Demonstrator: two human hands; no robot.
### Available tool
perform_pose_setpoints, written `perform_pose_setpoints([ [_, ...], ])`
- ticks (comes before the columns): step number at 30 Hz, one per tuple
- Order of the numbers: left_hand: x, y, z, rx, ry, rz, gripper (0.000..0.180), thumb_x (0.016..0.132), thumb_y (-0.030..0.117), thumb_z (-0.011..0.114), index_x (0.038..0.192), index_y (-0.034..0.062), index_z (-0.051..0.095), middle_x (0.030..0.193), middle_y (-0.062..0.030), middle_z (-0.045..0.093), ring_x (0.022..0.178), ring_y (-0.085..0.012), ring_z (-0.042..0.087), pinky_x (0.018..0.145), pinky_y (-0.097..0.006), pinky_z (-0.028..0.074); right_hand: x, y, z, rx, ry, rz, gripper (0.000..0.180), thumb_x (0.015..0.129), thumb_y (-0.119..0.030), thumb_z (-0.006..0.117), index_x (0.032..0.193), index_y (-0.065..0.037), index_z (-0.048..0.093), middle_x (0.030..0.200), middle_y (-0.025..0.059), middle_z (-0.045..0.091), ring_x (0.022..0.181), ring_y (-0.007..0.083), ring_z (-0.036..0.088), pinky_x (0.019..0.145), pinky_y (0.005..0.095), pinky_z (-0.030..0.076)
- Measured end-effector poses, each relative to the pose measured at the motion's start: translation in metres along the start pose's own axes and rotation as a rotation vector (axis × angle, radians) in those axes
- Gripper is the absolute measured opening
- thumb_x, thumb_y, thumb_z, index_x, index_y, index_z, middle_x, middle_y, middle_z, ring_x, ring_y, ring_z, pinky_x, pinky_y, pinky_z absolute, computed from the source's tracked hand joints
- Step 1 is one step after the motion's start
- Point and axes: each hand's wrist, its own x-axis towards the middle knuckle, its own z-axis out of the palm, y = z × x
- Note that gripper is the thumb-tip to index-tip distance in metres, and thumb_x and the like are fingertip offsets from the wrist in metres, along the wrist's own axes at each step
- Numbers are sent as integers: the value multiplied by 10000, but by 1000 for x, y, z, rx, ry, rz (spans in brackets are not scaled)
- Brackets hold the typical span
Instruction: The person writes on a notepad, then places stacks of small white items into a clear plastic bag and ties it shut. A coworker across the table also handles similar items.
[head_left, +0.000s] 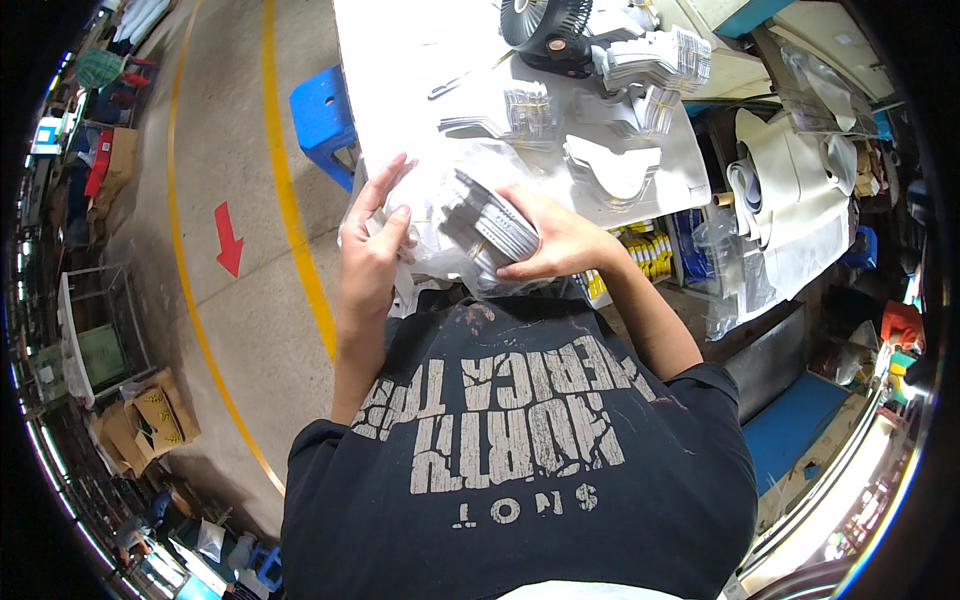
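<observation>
Because support is seemingly given by the white table (682,172), the clear plastic bag (450,265) is positioned at its near edge. Against the bag, the left hand (372,245) is spread wide; whether any is pinched cannot be told. By the curled right hand (562,235), the grey stack (492,222) is clasped between both hands, presumably so its layers stay aligned.

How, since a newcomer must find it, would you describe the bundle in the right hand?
Find the white table at the top, then the crumpled clear plastic at its near edge. Between the left hand and the right hand is the bundle, a thick stack of thin grey-white pieces. Unlike the other stacks, lying on the table, it alone is gripped.
</observation>
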Motion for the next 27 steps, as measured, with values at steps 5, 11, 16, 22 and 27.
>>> perform_pose_setpoints([
  [5,0,0,9,-61,43,8,402,973,12,513,1372,-26,538,1406,-183,573,1175,-169,596,929,-260,486,-1,30,31,748,-35,192,576,766,-317,827,1184,59,698,1153,164,725,1089,255,646,967,344,486],
  [11,3,-5,-8,383,11,178,294,957,65,599,1243,78,665,1325,-126,612,1136,-137,607,889,-246,492,24,45,17,502,-259,327,302,856,-239,716,1074,-41,787,1066,94,775,964,159,703,920,303,516],
  [16,-15,5,-18,968,-259,-188,359,903,197,653,1254,147,707,1449,-212,545,1246,-281,613,1020,-389,493,23,36,-2,406,-65,432,604,757,-386,790,1231,-25,691,1191,157,697,1144,254,637,967,340,497],
  [22,-8,-14,-3,790,-418,-90,791,858,169,561,1538,-103,262,1567,-298,358,1447,-412,382,1193,-404,314,20,-8,7,-355,259,541,1074,739,-474,808,1500,78,290,1318,308,564,1259,396,564,1061,471,453],
  [27,-1,-13,15,601,-302,75,797,834,61,531,1560,-84,237,1611,-265,311,1396,-336,462,1138,-348,382,26,-14,53,-487,34,625,1233,766,-625,746,1564,77,122,1376,383,468,1281,524,491,1060,588,422],
])
